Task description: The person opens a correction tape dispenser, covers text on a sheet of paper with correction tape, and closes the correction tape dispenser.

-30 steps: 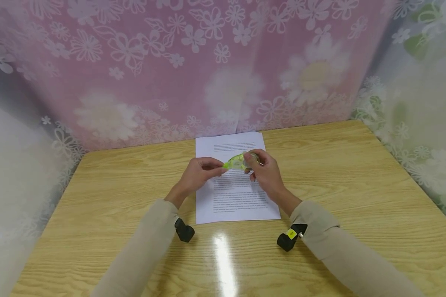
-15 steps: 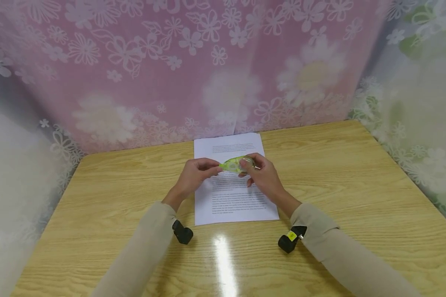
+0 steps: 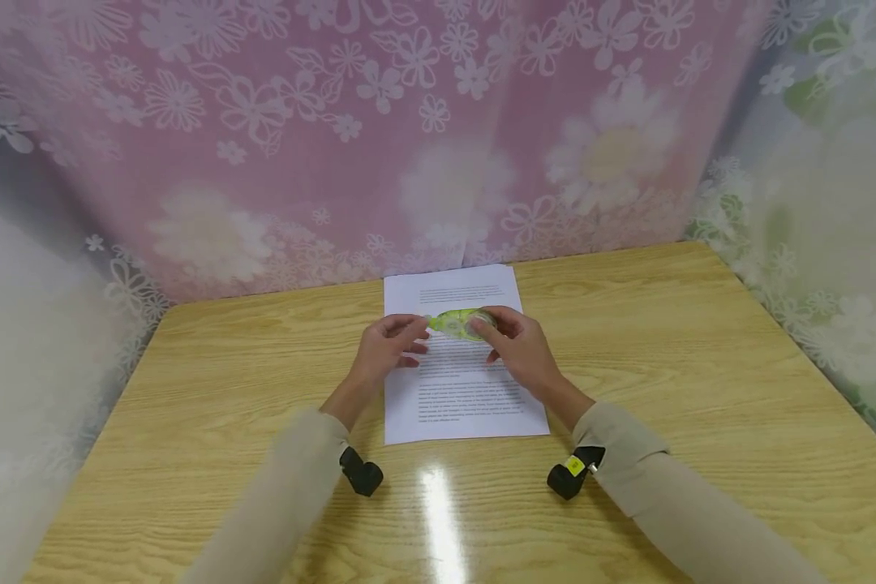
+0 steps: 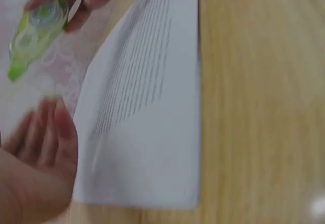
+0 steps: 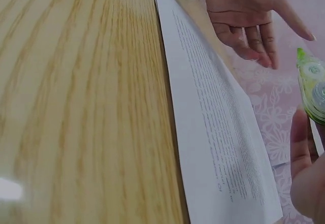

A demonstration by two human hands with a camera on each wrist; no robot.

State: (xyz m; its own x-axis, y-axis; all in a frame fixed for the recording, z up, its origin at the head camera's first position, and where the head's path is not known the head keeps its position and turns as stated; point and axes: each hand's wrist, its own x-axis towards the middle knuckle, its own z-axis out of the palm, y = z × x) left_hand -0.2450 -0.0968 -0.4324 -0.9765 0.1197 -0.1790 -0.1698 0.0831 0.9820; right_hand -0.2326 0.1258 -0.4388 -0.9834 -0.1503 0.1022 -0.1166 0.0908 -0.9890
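A translucent green correction tape dispenser (image 3: 456, 324) is held above the printed paper (image 3: 474, 397), its narrow tip pointing left. My right hand (image 3: 521, 345) grips its rounded end between thumb and fingers. Close to the tip is my left hand (image 3: 383, 349), its fingers loosely bent and somewhat spread. In the left wrist view a gap shows between the left hand (image 4: 43, 158), which is blurred, and the dispenser (image 4: 38, 33). From the right wrist, one outstretched digit of the left hand (image 5: 249, 16) comes near the green tip of the dispenser (image 5: 312, 84).
Under the paper lies a wood-grain table (image 3: 248, 373). A pink floral curtain (image 3: 321, 162) hangs behind its far edge, and pale floral sheets (image 3: 832, 243) stand at both sides. Black wrist cameras (image 3: 361, 472) are strapped at the sleeves.
The left thumb and fingers, which pinched the dispenser's tip earlier, have let go and spread. The right hand has shifted slightly left and down, levelling the dispenser.
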